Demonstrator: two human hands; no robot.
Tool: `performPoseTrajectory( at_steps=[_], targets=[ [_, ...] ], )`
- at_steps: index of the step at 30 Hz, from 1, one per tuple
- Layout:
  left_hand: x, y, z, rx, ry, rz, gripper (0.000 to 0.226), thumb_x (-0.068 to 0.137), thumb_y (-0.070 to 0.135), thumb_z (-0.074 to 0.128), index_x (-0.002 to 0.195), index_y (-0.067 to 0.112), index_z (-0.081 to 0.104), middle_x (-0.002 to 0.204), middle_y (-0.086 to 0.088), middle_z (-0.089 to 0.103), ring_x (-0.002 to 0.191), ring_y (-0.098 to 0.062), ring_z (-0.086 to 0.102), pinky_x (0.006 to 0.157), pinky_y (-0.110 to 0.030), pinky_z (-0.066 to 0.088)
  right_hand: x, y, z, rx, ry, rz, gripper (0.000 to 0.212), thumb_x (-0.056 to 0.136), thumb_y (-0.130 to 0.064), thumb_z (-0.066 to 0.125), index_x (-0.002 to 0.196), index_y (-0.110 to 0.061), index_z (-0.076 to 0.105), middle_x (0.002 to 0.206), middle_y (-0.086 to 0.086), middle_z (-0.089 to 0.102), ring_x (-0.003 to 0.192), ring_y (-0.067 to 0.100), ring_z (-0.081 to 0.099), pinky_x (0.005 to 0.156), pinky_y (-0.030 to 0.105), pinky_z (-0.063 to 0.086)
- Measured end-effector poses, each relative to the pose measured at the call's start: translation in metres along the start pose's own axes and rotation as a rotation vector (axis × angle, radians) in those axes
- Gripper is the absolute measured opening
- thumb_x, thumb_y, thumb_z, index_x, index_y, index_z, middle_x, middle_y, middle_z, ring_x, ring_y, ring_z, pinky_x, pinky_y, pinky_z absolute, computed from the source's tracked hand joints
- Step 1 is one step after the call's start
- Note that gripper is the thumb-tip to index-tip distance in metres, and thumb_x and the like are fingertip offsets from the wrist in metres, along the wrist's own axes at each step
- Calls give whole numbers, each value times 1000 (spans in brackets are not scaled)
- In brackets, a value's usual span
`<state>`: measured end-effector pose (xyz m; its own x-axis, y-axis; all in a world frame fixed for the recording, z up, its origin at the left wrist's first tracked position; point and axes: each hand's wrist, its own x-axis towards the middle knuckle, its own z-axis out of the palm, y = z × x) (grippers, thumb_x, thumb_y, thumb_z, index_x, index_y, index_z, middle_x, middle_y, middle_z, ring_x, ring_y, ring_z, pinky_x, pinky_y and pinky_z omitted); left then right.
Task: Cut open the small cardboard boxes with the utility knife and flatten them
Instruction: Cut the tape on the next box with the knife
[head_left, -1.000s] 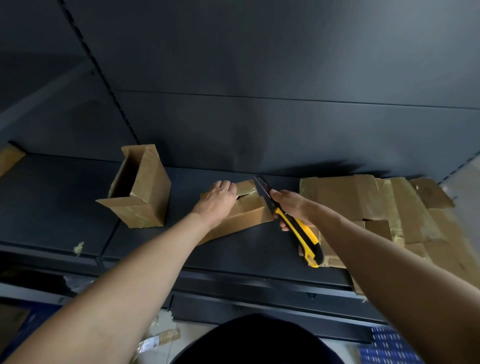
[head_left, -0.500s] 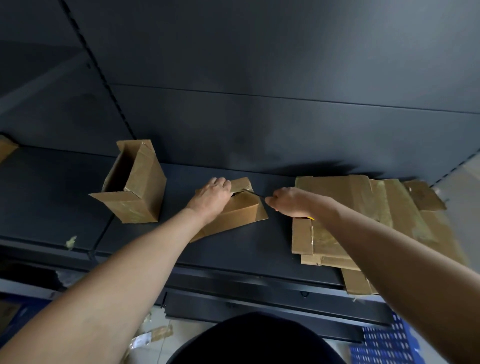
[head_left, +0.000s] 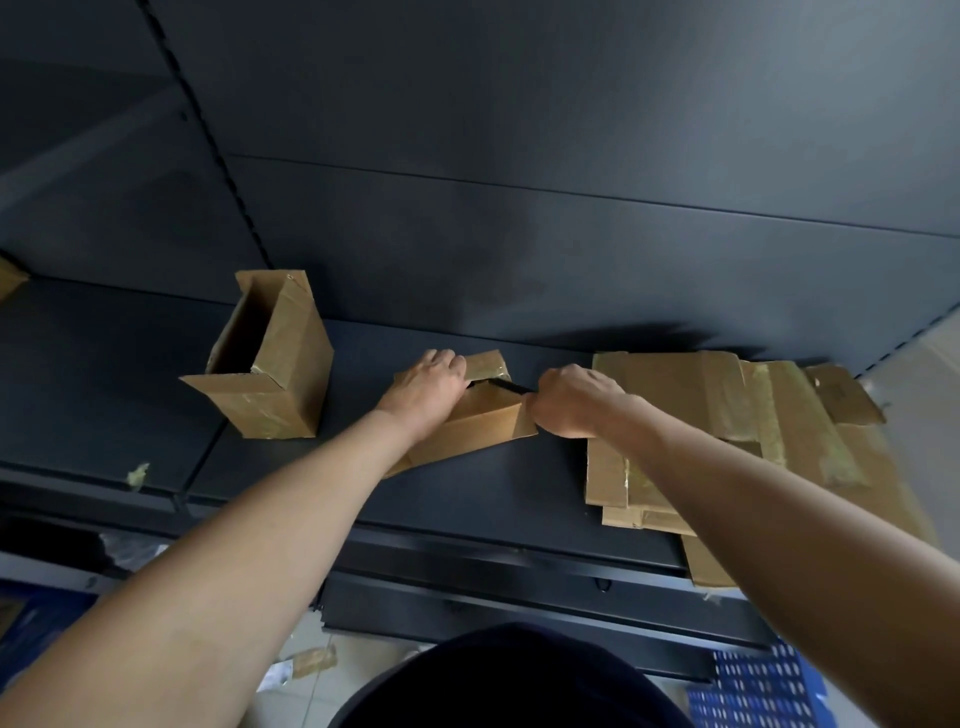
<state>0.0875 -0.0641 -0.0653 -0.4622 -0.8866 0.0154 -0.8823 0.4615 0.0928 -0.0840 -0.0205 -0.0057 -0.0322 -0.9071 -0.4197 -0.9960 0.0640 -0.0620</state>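
On the shelf (head_left: 493, 483), knife (head_left: 511, 387) pierces box (head_left: 478, 428).

Dark shelf (head_left: 493, 478), open box (head_left: 280, 400), second box (head_left: 478, 428), flattened cardboard pile (head_left: 727, 395)

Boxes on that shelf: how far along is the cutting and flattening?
Done: a pile of flattened cardboard lies on the right. In hand: the left hand holds the middle box while the right hand grips the knife at its top. Left: that box and the open box on the left are not yet flattened.
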Motion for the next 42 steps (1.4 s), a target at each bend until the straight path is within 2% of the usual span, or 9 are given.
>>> performPoseTrajectory(
  at_steps=[9, 16, 21, 28, 32, 35, 38, 40, 42],
  targets=[
    [-5, 1, -2, 68, 9, 29, 32, 103, 18, 31, 129, 3, 43, 127, -10, 48, 117, -23, 44, 93, -30, 37, 3, -15, 21, 48, 79, 147, 32, 93, -21, 40, 117, -11, 57, 114, 12, 61, 103, 31, 59, 71, 30, 41],
    [-8, -4, -1, 69, 17, 48, 29, 101, 7, 35, 129, 3, 42, 124, -10, 49, 113, -22, 45, 89, -29, 40, 6, -9, 32, 68, 85, 129, 34, 97, -25, 35, 118, -9, 56, 117, 12, 61, 106, 31, 59, 73, 31, 41],
    [-9, -7, -4, 48, -37, 86, 45, 92, -9, 36, 136, -1, 35, 133, -13, 43, 123, -26, 40, 98, -38, 43, 9, 2, 29, 25, 83, 97, 36, 98, -30, 35, 120, -12, 56, 120, 11, 61, 108, 31, 58, 74, 32, 39],
    [-13, -1, 0, -10, -34, 132, 50, 93, -10, 31, 142, 0, 30, 143, -15, 38, 133, -27, 33, 109, -34, 31, 16, 1, 33, 3, 99, 45, 36, 95, -26, 33, 119, -10, 55, 118, 14, 61, 106, 33, 59, 73, 33, 40],
    [-11, -5, 0, -18, -40, 74, 43, 99, 0, 31, 142, 4, 33, 142, -12, 40, 132, -26, 35, 105, -40, 38, 19, 18, 21, 6, 104, 61, 44, 99, -38, 31, 124, -10, 54, 122, 15, 60, 110, 33, 58, 75, 34, 39],
    [-6, -7, -6, 3, -27, 81, 32, 102, 16, 35, 131, 7, 46, 131, -8, 50, 124, -23, 41, 93, -40, 45, 19, 44, 5, -25, 99, 125, 49, 98, -42, 32, 128, -10, 53, 127, 15, 57, 114, 32, 55, 79, 33, 40],
    [-3, -8, -12, 5, 119, 120, 27, 100, 28, 43, 107, 6, 56, 111, -7, 52, 109, -22, 44, 73, -35, 43, 24, 40, -2, 139, 83, 209, 52, 99, -42, 31, 133, -8, 48, 131, 18, 53, 118, 35, 51, 88, 35, 41],
    [-6, -7, -18, -11, 230, 184, 19, 96, 22, 52, 91, 4, 55, 96, -10, 52, 93, -25, 49, 66, -30, 33, 31, 24, 0, 320, 22, 200, 53, 100, -41, 31, 136, -4, 41, 134, 21, 49, 119, 35, 49, 90, 34, 40],
    [-9, -7, -24, -27, 283, 235, 16, 91, 13, 60, 80, 2, 56, 83, -12, 54, 79, -28, 53, 64, -30, 31, 36, 14, 3, 485, -40, 185, 52, 100, -42, 34, 136, -3, 36, 125, 19, 51, 105, 30, 52, 82, 33, 40]
  ],
)
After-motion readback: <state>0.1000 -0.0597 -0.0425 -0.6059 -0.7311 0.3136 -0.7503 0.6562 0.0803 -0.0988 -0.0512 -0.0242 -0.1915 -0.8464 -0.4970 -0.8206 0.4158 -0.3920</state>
